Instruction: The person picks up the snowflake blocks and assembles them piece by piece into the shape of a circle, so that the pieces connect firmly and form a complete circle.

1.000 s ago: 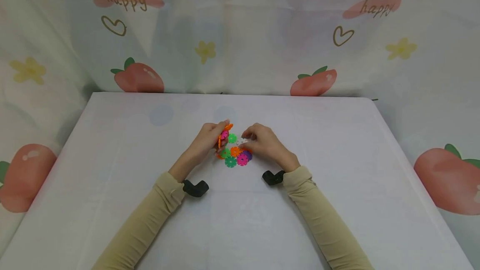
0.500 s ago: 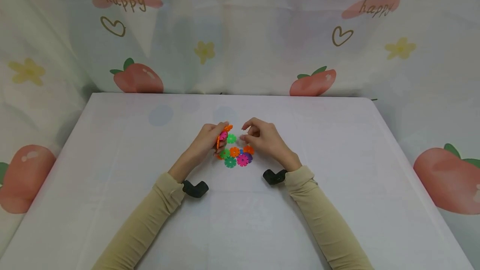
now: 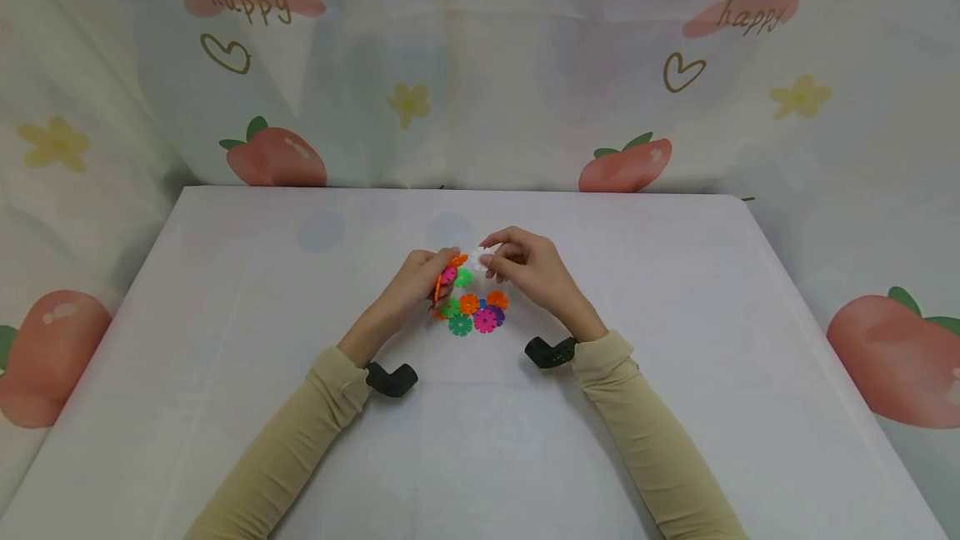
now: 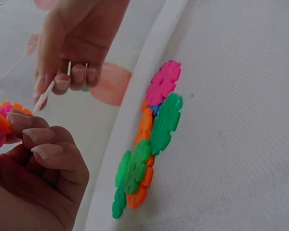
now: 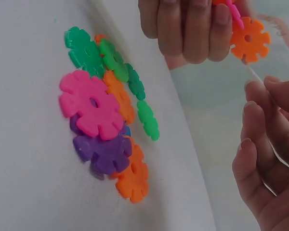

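My left hand (image 3: 412, 283) grips a joined group of notched plastic snowflake discs, with an orange disc (image 5: 258, 42) and a pink disc (image 3: 448, 275) showing. Between the thumb and forefinger of my right hand (image 3: 534, 273) is a white snowflake disc (image 3: 478, 260), seen edge-on in both wrist views. Its edge is at the rim of the orange disc; whether it sits in a notch I cannot tell. Below both hands, several loose discs lie overlapping on the table: pink (image 5: 78, 100), purple (image 5: 103, 153), orange (image 5: 138, 182) and green (image 4: 164, 129) ones among them.
A white cloth covers the table (image 3: 480, 448). Behind it hangs a patterned curtain (image 3: 495, 98) with printed fruit, hearts and flowers. Black wrist mounts (image 3: 392, 379) stick out inward from both sleeves (image 3: 292, 432).
My right hand has lifted from the loose discs, bringing the white disc up and left beside the discs in my left hand. The left hand has hardly moved.
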Demonstrator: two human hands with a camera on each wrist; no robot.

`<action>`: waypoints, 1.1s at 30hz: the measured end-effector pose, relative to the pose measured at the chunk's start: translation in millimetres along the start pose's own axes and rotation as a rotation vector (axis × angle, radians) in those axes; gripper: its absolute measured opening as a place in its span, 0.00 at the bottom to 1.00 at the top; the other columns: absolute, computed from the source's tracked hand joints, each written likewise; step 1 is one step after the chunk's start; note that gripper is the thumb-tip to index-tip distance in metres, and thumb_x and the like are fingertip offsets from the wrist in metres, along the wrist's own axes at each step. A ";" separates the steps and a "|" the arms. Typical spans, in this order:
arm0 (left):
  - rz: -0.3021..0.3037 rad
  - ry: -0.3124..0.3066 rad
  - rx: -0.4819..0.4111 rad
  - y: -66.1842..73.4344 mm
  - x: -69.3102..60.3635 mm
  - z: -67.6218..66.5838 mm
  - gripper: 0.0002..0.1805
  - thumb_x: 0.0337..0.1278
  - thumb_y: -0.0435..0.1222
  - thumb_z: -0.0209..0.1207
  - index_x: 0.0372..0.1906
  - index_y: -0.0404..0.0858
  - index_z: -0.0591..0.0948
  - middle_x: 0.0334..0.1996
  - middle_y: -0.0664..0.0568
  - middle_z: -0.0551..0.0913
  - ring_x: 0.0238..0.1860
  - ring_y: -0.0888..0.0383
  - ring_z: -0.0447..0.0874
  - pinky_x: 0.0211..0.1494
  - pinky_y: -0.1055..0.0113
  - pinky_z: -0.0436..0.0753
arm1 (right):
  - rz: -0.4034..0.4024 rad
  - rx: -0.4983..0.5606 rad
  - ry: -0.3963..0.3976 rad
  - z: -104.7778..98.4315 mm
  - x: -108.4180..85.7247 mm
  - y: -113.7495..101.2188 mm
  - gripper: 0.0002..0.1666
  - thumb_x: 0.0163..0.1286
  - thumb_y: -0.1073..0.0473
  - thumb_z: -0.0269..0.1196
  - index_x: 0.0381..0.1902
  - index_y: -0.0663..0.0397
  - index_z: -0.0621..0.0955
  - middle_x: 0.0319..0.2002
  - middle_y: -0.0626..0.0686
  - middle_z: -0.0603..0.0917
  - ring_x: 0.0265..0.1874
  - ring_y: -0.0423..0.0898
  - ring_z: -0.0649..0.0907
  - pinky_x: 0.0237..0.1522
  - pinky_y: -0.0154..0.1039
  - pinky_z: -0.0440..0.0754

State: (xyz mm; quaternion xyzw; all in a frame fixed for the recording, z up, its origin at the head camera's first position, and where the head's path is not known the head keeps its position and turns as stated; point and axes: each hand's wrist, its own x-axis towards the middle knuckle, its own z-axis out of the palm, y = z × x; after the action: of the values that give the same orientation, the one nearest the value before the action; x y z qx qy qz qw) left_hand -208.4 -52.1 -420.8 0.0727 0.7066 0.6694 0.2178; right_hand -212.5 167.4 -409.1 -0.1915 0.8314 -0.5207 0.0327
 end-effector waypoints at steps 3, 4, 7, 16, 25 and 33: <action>-0.001 0.000 0.011 -0.1 -0.3 0.4 0.30 0.81 0.47 0.46 0.18 0.38 0.69 0.14 0.53 0.69 0.15 0.57 0.66 0.22 0.69 0.69 | 0.022 0.036 -0.005 -0.6 -0.7 -1.7 0.14 0.73 0.56 0.67 0.53 0.57 0.84 0.31 0.57 0.88 0.30 0.51 0.85 0.39 0.40 0.85; -0.001 -0.001 0.017 0.1 -0.6 0.5 0.30 0.81 0.48 0.46 0.18 0.38 0.69 0.14 0.53 0.69 0.15 0.57 0.66 0.22 0.69 0.69 | 0.030 0.047 -0.008 -0.9 -0.9 -2.1 0.14 0.74 0.56 0.66 0.53 0.56 0.84 0.31 0.57 0.87 0.30 0.51 0.85 0.39 0.42 0.86; -0.009 -0.009 0.035 0.6 -0.9 1.0 0.30 0.82 0.48 0.45 0.18 0.38 0.69 0.14 0.53 0.69 0.16 0.57 0.66 0.23 0.69 0.69 | 0.045 0.077 -0.018 -1.2 -1.2 -2.4 0.13 0.74 0.57 0.65 0.53 0.55 0.85 0.32 0.59 0.87 0.31 0.53 0.85 0.42 0.47 0.87; 0.019 -0.071 0.071 -2.2 -1.3 2.8 0.30 0.82 0.48 0.41 0.18 0.39 0.67 0.13 0.52 0.67 0.16 0.56 0.66 0.25 0.68 0.68 | 0.073 0.145 -0.047 0.0 -0.6 -2.4 0.12 0.75 0.57 0.64 0.52 0.55 0.86 0.31 0.58 0.85 0.30 0.50 0.84 0.43 0.51 0.87; 0.070 -0.111 0.023 -5.9 -1.9 6.5 0.27 0.81 0.43 0.36 0.22 0.35 0.68 0.12 0.53 0.64 0.13 0.58 0.61 0.19 0.69 0.64 | 0.057 0.155 -0.092 1.0 -1.7 -4.9 0.12 0.75 0.63 0.63 0.52 0.60 0.86 0.35 0.56 0.86 0.31 0.52 0.84 0.44 0.50 0.87; 0.070 -0.084 0.031 -6.2 -1.2 9.3 0.28 0.81 0.43 0.37 0.20 0.34 0.68 0.11 0.53 0.65 0.13 0.57 0.62 0.19 0.68 0.65 | 0.067 0.159 -0.083 2.8 -1.9 -4.0 0.12 0.76 0.61 0.63 0.52 0.58 0.86 0.37 0.59 0.86 0.32 0.50 0.83 0.44 0.50 0.86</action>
State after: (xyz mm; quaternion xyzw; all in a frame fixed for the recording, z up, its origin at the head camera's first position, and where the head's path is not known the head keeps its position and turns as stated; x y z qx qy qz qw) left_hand -202.5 -44.6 -426.7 0.1287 0.7040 0.6620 0.2226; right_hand -208.8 164.1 -407.2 -0.1815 0.7915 -0.5751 0.0995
